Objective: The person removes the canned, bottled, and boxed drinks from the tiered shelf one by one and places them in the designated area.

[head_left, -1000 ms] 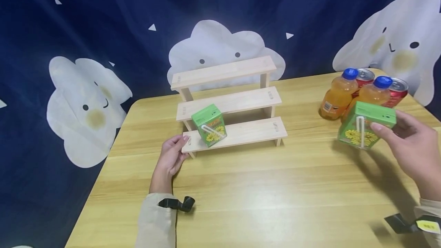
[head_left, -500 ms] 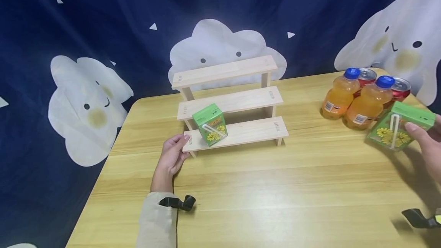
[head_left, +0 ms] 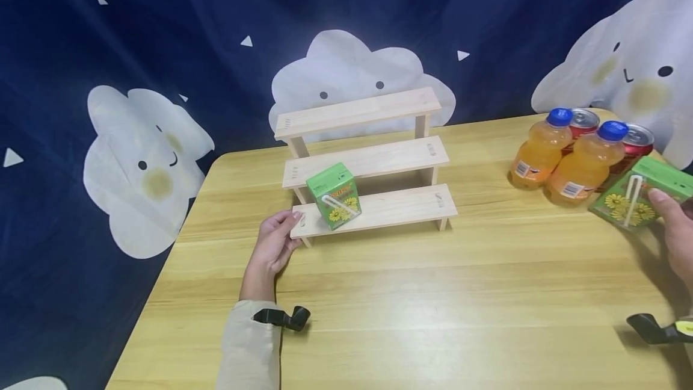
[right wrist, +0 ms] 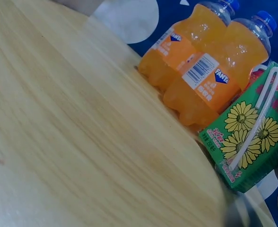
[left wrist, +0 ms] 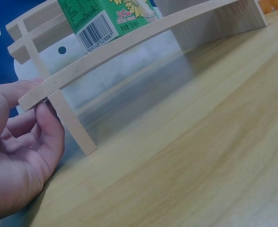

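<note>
My left hand [head_left: 274,244] pinches the left end of the lowest step of a three-tier wooden shelf [head_left: 379,212], thumb on top and fingers curled beneath. A green drink carton [head_left: 334,196] with a straw on its front stands on that step near its left end. At the right edge of the head view, my right hand [head_left: 679,233] grips a second green drink carton [head_left: 630,200] printed with yellow flowers. In the right wrist view this carton [right wrist: 252,127] is tilted, close beside an orange soda bottle [right wrist: 214,71].
Two orange soda bottles [head_left: 582,167] with blue caps stand at the back right of the wooden table [head_left: 433,318]. Behind them are two red cans [head_left: 639,140]. A dark blue curtain [head_left: 216,11] with white clouds hangs behind the table.
My right hand has carried its carton rightward, from in front of the bottles to beside them. My left hand keeps its hold on the shelf, and the other carton stays on the step.
</note>
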`<action>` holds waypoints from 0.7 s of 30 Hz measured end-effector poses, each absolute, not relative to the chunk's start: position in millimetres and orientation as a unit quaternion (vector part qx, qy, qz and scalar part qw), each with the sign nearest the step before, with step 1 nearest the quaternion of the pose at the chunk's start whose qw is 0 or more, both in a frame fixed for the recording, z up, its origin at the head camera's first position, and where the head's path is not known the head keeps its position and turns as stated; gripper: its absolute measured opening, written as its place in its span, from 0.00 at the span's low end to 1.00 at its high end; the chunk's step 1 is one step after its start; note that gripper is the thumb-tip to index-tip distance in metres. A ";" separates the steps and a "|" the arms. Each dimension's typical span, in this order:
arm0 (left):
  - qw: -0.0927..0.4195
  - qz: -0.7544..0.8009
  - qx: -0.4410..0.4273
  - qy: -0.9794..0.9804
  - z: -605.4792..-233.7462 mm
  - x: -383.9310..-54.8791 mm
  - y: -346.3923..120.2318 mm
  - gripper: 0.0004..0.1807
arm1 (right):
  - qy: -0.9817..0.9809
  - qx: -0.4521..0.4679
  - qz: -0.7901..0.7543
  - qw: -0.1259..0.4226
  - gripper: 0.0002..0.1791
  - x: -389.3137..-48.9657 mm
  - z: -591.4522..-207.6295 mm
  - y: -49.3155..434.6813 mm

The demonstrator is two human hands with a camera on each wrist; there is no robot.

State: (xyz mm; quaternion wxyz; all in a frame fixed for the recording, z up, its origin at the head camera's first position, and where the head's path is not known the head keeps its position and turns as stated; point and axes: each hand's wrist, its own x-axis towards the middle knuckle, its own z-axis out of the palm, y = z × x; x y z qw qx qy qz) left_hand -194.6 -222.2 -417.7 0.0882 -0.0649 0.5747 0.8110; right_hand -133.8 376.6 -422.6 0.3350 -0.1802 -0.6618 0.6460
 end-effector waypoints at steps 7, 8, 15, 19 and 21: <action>0.090 0.809 -0.060 0.578 -416.2 -196.2 -220.0 0.06 | -0.688 -0.215 0.620 0.310 0.16 -130.5 -421.9 377.3; 0.089 0.808 -0.059 0.579 -415.8 -196.2 -220.0 0.06 | -0.682 -0.215 0.630 0.303 0.15 -129.9 -421.3 377.1; 0.088 0.809 -0.056 0.579 -415.3 -196.6 -220.7 0.05 | -0.698 -0.221 0.630 0.260 0.14 -125.1 -417.6 380.7; 0.089 0.811 -0.060 0.575 -416.2 -196.7 -221.2 0.05 | -0.661 -0.212 0.665 0.275 0.17 -128.1 -419.3 378.7; 0.090 0.812 -0.063 0.574 -416.6 -196.3 -221.6 0.06 | -0.632 -0.194 0.692 0.290 0.19 -130.4 -421.2 377.6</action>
